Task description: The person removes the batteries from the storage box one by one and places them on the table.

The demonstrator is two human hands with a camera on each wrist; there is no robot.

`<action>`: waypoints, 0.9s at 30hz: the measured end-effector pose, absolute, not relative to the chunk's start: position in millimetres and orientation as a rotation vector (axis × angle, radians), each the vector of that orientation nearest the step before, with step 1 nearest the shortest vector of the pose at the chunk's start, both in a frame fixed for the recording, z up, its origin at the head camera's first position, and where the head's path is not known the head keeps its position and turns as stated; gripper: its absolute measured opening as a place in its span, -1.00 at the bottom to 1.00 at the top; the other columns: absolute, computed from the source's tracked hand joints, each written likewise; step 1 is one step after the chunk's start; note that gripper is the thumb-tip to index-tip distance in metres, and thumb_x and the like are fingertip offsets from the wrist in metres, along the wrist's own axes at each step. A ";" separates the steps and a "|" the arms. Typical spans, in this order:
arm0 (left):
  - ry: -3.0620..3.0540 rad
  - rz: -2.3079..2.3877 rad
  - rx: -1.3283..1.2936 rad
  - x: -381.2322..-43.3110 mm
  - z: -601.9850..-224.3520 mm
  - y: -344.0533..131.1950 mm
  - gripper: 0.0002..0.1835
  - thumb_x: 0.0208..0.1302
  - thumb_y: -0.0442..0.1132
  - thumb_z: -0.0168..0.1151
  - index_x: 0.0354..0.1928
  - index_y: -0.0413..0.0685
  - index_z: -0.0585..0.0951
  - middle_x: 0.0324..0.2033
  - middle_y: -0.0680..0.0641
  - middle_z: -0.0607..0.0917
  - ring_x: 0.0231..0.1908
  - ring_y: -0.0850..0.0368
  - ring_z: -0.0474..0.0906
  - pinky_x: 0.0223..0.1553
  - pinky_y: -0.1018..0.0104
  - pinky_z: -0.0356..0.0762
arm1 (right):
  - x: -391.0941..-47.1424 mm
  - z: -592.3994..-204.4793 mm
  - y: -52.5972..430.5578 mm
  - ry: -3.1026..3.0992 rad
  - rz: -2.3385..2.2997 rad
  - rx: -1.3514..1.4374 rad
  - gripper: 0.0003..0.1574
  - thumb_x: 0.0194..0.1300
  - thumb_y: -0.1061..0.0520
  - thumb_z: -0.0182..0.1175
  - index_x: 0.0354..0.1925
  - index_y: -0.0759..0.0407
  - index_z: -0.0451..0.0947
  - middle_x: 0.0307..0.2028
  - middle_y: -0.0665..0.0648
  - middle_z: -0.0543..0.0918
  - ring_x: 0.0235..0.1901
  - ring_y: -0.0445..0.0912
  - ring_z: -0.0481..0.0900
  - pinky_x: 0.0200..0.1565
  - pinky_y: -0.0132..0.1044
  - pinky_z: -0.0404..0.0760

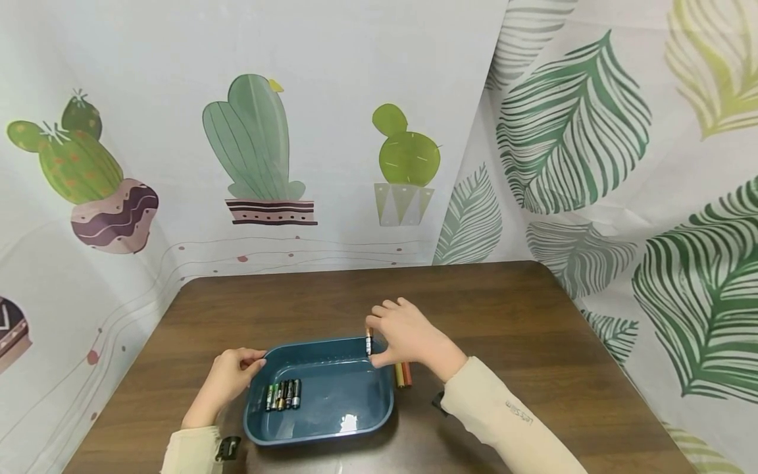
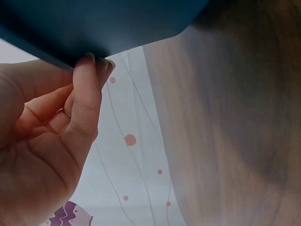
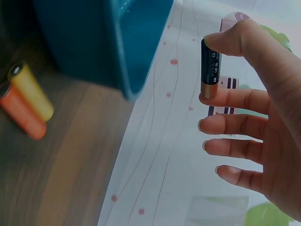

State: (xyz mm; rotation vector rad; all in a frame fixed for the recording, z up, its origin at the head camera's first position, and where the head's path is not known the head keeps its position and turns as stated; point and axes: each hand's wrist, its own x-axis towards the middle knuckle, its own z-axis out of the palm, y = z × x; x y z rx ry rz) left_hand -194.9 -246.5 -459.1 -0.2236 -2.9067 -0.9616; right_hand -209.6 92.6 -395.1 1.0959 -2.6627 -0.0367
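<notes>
A blue-green tray (image 1: 340, 409) stands on the table, with several small batteries (image 1: 283, 395) lined up inside near its left wall. My left hand (image 1: 227, 375) pinches the tray's left rim between thumb and fingers, as the left wrist view confirms. Over the tray's far right corner, my right hand (image 1: 408, 334) holds a black battery with a copper-coloured end (image 3: 210, 69). Its thumb presses one end and the index finger the other, while the remaining fingers are spread apart. Outside the tray's right wall lie a yellow battery (image 3: 32, 92) and an orange battery (image 3: 22, 113), side by side.
The brown wooden table (image 1: 503, 316) extends on both sides of the tray. Behind it hangs a white cloth (image 1: 337, 131) printed with cacti and leaves. Black straps (image 1: 227, 448) are on both wrists.
</notes>
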 end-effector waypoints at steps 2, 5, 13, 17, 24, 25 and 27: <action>-2.907 -0.963 -0.224 -194.8 -459.1 -246.4 -0.82 0.07 -0.32 0.22 -0.25 -0.19 0.65 -0.45 -0.06 0.62 -0.57 0.19 0.38 -0.63 0.40 0.33 | -208.7 -395.2 100.5 -2.666 -0.018 1.082 -0.49 -0.23 -0.37 0.17 -0.35 -0.11 0.51 -0.45 -0.14 0.43 -0.37 -0.17 0.35 -0.34 -0.27 0.28; -2.906 -0.960 -0.221 -194.7 -459.2 -246.4 -0.82 0.07 -0.32 0.22 -0.25 -0.19 0.65 -0.45 -0.06 0.62 -0.57 0.19 0.37 -0.63 0.40 0.33 | -208.2 -396.8 111.7 -2.671 -0.009 1.066 -0.45 -0.24 -0.37 0.21 -0.32 -0.09 0.53 -0.42 -0.12 0.46 -0.36 -0.16 0.37 -0.35 -0.27 0.26; -2.907 -0.962 -0.222 -195.1 -460.6 -247.0 -0.82 0.08 -0.32 0.22 -0.24 -0.19 0.65 -0.46 -0.05 0.62 -0.58 0.19 0.36 -0.64 0.40 0.32 | -205.1 -406.6 134.9 -2.691 0.038 1.028 -0.43 -0.27 -0.33 0.26 -0.28 -0.07 0.54 -0.37 -0.12 0.49 -0.33 -0.15 0.40 -0.31 -0.22 0.32; -2.908 -0.967 -0.219 -194.7 -460.8 -247.0 -0.81 0.07 -0.32 0.22 -0.24 -0.18 0.65 -0.47 -0.05 0.62 -0.59 0.19 0.36 -0.64 0.40 0.31 | -204.4 -413.7 144.7 -2.727 0.075 1.012 -0.44 -0.27 -0.30 0.29 -0.28 -0.05 0.54 -0.36 -0.11 0.50 -0.32 -0.14 0.41 -0.28 -0.20 0.34; -2.898 -0.970 -0.233 -194.9 -460.1 -246.8 -0.82 0.06 -0.33 0.23 -0.25 -0.19 0.65 -0.48 -0.05 0.62 -0.59 0.19 0.35 -0.64 0.40 0.31 | -207.1 -437.9 159.2 -2.797 0.089 1.011 -0.44 -0.29 -0.28 0.31 -0.28 -0.06 0.53 -0.35 -0.09 0.50 -0.30 -0.12 0.44 -0.21 -0.09 0.39; -2.898 -0.969 -0.232 -194.9 -460.1 -246.8 -0.82 0.06 -0.33 0.23 -0.25 -0.19 0.65 -0.48 -0.04 0.61 -0.59 0.19 0.35 -0.64 0.40 0.31 | -207.5 -441.8 160.1 -2.812 0.093 1.015 -0.44 -0.30 -0.27 0.31 -0.28 -0.06 0.53 -0.33 -0.09 0.51 -0.28 -0.10 0.45 -0.18 -0.06 0.39; -2.898 -0.970 -0.227 -194.9 -460.4 -247.0 -0.82 0.06 -0.33 0.23 -0.25 -0.19 0.65 -0.49 -0.04 0.61 -0.60 0.19 0.35 -0.64 0.40 0.31 | -208.1 -449.0 161.6 -2.845 0.087 1.026 -0.44 -0.30 -0.26 0.32 -0.28 -0.06 0.53 -0.33 -0.08 0.51 -0.28 -0.08 0.45 -0.18 -0.04 0.39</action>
